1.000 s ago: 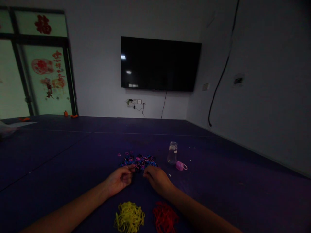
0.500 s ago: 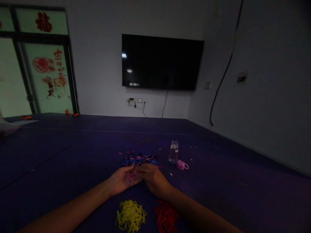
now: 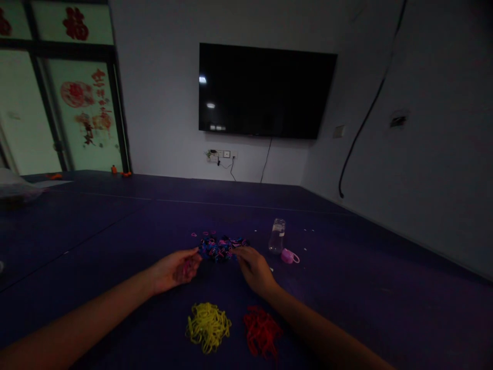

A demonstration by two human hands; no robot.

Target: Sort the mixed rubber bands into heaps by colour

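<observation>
A pile of small blue, black and pink bands (image 3: 219, 248) lies on the purple table (image 3: 154, 324). My left hand (image 3: 177, 269) is at the pile's left, palm turned up, its fingers curled round some pink bands. At the pile's right edge, my right hand (image 3: 252, 267) reaches in with bent fingers; whether its fingertips hold a band is too small to tell. Nearer to me lie a heap of yellow bands (image 3: 208, 327) and a heap of red bands (image 3: 262, 331), side by side.
Right of the pile stands a clear bottle (image 3: 277, 236), with a pink lid (image 3: 288, 256) beside it. White scraps lie around them. A plastic bag (image 3: 17, 186) sits at the far left. Small orange objects (image 3: 126, 174) are by the door.
My hands were together in front of the pile and have moved apart. The left one went left and its fingers curled in; the right one moved to the pile's right edge. The view shifted slightly.
</observation>
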